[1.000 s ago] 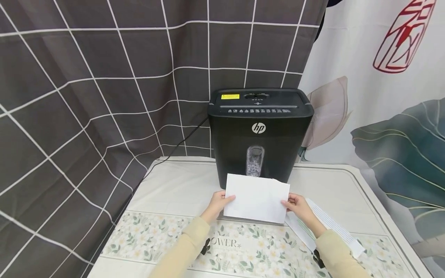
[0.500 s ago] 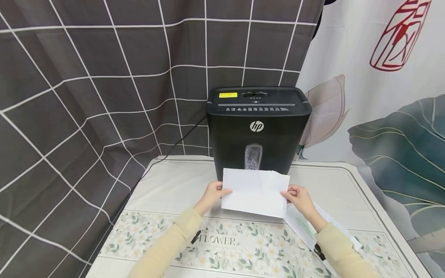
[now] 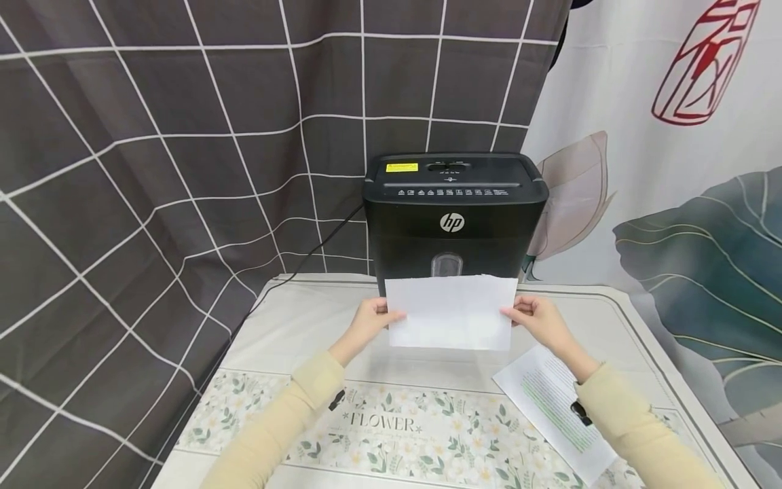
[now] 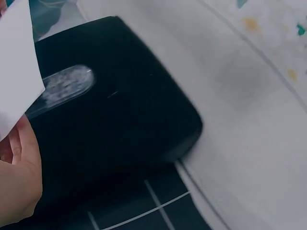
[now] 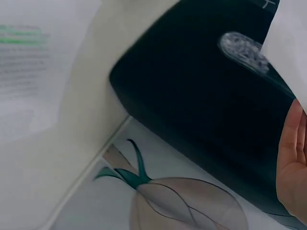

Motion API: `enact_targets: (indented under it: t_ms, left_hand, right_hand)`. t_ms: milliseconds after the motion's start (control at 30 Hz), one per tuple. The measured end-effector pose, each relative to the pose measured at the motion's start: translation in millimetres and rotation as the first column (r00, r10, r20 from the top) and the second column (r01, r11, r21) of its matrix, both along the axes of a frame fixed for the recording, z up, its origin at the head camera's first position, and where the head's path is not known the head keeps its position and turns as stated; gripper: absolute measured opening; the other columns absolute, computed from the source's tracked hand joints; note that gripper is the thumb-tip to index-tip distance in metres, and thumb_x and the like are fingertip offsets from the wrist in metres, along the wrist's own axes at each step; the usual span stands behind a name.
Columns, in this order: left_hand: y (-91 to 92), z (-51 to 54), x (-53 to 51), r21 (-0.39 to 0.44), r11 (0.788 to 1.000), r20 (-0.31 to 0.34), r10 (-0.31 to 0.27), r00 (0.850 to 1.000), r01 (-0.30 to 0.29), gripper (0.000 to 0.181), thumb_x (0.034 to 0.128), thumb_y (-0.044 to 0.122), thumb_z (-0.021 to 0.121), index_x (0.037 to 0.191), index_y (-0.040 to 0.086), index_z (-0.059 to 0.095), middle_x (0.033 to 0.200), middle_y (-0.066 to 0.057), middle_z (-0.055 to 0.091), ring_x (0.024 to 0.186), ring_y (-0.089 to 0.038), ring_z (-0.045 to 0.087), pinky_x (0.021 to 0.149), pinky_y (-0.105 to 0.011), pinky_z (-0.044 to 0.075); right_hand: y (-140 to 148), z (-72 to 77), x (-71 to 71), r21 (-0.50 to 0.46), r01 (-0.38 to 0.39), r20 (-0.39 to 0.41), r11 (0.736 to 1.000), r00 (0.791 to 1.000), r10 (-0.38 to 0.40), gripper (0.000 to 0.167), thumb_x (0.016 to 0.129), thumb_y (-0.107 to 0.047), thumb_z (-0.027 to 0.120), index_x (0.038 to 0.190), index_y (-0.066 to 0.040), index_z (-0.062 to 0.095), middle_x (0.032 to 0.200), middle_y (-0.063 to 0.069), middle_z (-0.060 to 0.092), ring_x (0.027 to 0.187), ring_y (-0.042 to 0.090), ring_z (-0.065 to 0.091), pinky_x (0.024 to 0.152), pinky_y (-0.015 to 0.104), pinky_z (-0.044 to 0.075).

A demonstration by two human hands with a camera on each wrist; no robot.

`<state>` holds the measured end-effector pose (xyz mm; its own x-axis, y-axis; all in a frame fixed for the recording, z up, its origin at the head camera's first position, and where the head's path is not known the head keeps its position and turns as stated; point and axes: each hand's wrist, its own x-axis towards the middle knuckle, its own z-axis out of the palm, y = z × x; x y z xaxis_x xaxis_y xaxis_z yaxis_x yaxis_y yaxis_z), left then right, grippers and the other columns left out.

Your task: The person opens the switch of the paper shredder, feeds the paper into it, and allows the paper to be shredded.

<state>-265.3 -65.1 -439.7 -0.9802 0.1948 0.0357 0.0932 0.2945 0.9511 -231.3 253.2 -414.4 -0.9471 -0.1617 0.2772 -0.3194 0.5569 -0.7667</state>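
Both hands hold a white sheet of paper (image 3: 451, 312) in front of a black HP paper shredder (image 3: 409, 238). The left hand (image 3: 368, 322) pinches its left edge, thumb on the near face. At the right edge the right hand (image 3: 537, 324) pinches it the same way. The sheet hangs above the table and hides the lower part of the shredder's front. Along the shredder's top runs a feed slot, above and beyond the sheet. In the left wrist view, shreds show behind the clear window (image 4: 69, 86).
A printed sheet with green highlighting (image 3: 556, 407) lies on the table right of centre, partly under the right forearm. A flower-patterned cloth (image 3: 342, 448) covers the table. The power cord (image 3: 305, 261) runs left from the shredder. Curtains (image 3: 244, 102) hang close behind.
The white sheet has risen and moved towards the shredder, covering more of its window, and now hangs more level. Both hands moved up with it. More of the printed sheet is uncovered.
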Motion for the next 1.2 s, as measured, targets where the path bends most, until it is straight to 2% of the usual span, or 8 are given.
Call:
enact_targets:
  t_ms: [200,500,600,733,833,1000,1100,1200]
  left_hand:
    - [-1.9,26.2,-4.3,0.01,1.0,-0.046,-0.005,0.999,0.006,0.022,0.0821,0.01,0.071,0.098,-0.006,0.067,0.097,-0.019,0.071,0.087,-0.02,0.069,0.088,-0.033,0.054]
    - [-7.5,75.1,-16.7,0.01,0.998,-0.213,-0.061,0.975,0.064,0.016,0.0821,0.005,0.071,0.084,-0.01,0.066,0.084,-0.019,0.072,0.072,-0.005,0.066,0.082,-0.026,0.053]
    - [-7.1,89.7,-21.7,0.014,0.997,-0.227,-0.075,0.971,0.081,0.016,0.0828,0.005,0.07,0.086,-0.01,0.066,0.091,-0.021,0.071,0.08,-0.01,0.069,0.083,-0.026,0.053]
    - [-4.3,108.3,-28.1,0.024,0.996,-0.228,-0.083,0.97,0.09,0.022,0.0843,0.005,0.068,0.101,-0.009,0.066,0.103,-0.023,0.068,0.095,-0.024,0.069,0.087,-0.029,0.054]
    - [-2.8,122.6,-31.9,0.029,0.996,-0.232,-0.077,0.97,0.086,0.028,0.0852,0.005,0.067,0.11,-0.007,0.064,0.111,-0.022,0.066,0.103,-0.03,0.066,0.089,-0.032,0.053]
    - [-2.7,146.7,-39.7,0.044,0.996,-0.251,-0.06,0.966,0.073,0.03,0.0857,0.008,0.067,0.113,-0.005,0.064,0.112,-0.02,0.066,0.104,-0.028,0.066,0.091,-0.032,0.052]
    - [-3.4,163.6,-47.0,0.045,0.996,-0.307,-0.057,0.95,0.074,0.029,0.0854,0.009,0.068,0.111,-0.005,0.065,0.11,-0.021,0.067,0.098,-0.02,0.068,0.091,-0.03,0.052]
    - [-3.7,181.2,-55.3,0.047,0.995,-0.382,-0.064,0.922,0.089,0.027,0.0846,0.006,0.068,0.108,-0.008,0.065,0.107,-0.023,0.067,0.086,-0.008,0.068,0.087,-0.027,0.053]
  right_hand:
    - [-2,29.3,-5.0,0.077,0.013,-0.153,0.997,0.988,-0.001,0.007,0.082,0.005,0.067,0.077,0.007,0.061,0.07,0.019,0.065,0.057,-0.001,0.059,0.056,0.012,0.049]
    - [2,78.1,-11.7,0.116,0.031,-0.207,0.993,0.978,-0.007,0.01,0.082,-0.001,0.069,0.076,0.004,0.063,0.068,0.016,0.066,0.055,-0.004,0.051,0.05,0.013,0.042]
    - [3,95.1,-13.8,0.138,0.036,-0.242,0.99,0.97,-0.001,0.01,0.083,-0.001,0.068,0.075,0.004,0.063,0.068,0.016,0.065,0.054,-0.003,0.051,0.051,0.012,0.041]
    - [3,113.8,-18.6,0.152,0.048,-0.282,0.987,0.96,-0.003,0.011,0.083,-0.001,0.068,0.074,0.005,0.063,0.067,0.016,0.065,0.055,-0.006,0.051,0.052,0.01,0.04]
    - [4,123.8,-24.5,0.148,0.066,-0.299,0.987,0.954,-0.019,0.012,0.083,-0.002,0.068,0.074,0.004,0.063,0.063,0.004,0.064,0.053,-0.004,0.049,0.05,0.012,0.038]
    - [4,141.3,-32.8,0.111,0.072,-0.288,0.991,0.957,-0.037,0.014,0.085,-0.005,0.067,0.077,0.005,0.063,0.061,-0.023,0.056,0.055,-0.004,0.05,0.05,0.014,0.037]
    - [4,158.6,-37.0,0.06,0.049,-0.295,0.997,0.955,-0.029,0.015,0.085,-0.004,0.066,0.078,0.008,0.062,0.06,-0.027,0.055,0.055,-0.006,0.051,0.051,0.012,0.037]
    - [4,177.6,-42.2,0.001,0.04,-0.302,0.999,0.952,-0.038,0.012,0.083,-0.003,0.068,0.074,0.002,0.064,0.058,-0.027,0.057,0.054,-0.006,0.053,0.053,0.009,0.038]
